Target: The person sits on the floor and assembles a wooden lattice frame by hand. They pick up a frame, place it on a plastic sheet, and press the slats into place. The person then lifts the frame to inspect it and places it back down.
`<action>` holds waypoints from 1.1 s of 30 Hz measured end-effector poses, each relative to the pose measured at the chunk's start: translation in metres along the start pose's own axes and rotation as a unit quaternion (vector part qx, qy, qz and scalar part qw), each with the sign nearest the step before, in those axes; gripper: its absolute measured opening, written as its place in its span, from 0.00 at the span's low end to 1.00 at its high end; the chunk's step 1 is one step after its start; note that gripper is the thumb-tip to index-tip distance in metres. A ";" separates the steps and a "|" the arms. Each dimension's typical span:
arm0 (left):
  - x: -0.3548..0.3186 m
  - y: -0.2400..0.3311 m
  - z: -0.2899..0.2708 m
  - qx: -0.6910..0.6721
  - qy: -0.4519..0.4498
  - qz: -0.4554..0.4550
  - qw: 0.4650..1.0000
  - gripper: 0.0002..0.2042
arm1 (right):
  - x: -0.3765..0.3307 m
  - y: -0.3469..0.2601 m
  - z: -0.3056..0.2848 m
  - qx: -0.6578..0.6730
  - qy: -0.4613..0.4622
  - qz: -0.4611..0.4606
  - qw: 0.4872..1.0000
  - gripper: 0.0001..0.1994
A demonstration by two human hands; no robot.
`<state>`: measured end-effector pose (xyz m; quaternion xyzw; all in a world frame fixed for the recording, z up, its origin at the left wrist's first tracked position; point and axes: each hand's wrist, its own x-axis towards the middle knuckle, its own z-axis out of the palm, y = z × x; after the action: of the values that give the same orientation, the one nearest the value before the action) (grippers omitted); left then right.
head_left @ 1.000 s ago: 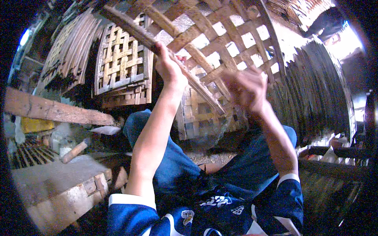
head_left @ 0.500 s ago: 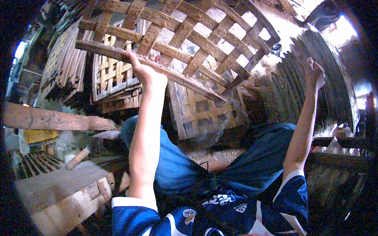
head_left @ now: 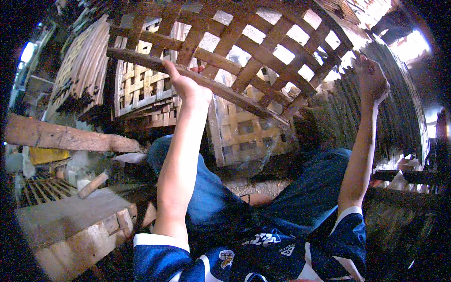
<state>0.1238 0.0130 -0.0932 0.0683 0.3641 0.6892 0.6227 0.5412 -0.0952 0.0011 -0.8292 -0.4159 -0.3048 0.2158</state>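
Observation:
A wooden lattice panel (head_left: 263, 58), woven from crossed flat slats, is raised in front of me at a tilt. My left hand (head_left: 190, 87) grips the edge strip along its near side, with the thumb on the near face and the other fingers mostly hidden behind. Close beside the panel's right corner is my right hand (head_left: 374, 81), its fingers curled closed. Whether it touches the panel or holds something small, I cannot tell. Below the raised panel, another pale lattice panel (head_left: 218, 136) leans between my knees.
Lattice panels (head_left: 123, 89) stand stacked at the left, and a large stack of thin-edged panels (head_left: 394, 94) rises at the right. A thick wooden beam (head_left: 70, 136) juts in from the left above a wooden bench (head_left: 84, 235). A short wooden handle (head_left: 93, 184) lies near the bench.
The lattice panel has shifted right and slightly down with my left hand on it. My right hand has moved slightly up and left, so it is now closer to the panel's right corner.

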 end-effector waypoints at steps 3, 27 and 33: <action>-0.009 -0.003 0.006 0.009 0.003 0.001 1.000 0.33 | -0.002 -0.006 0.006 0.145 0.094 -0.103 0.980 0.10; -0.033 -0.031 0.028 0.066 -0.024 0.029 0.997 0.32 | -0.155 -0.208 -0.012 0.476 -0.439 -0.095 0.756 0.13; -0.040 -0.037 0.030 0.082 -0.064 0.042 0.994 0.30 | -0.163 -0.209 0.002 0.522 -0.454 -0.017 0.722 0.13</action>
<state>0.1789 -0.0124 -0.0789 0.1779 0.3755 0.6773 0.6072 0.2940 -0.0675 -0.0902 -0.6173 -0.5717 0.3699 0.3941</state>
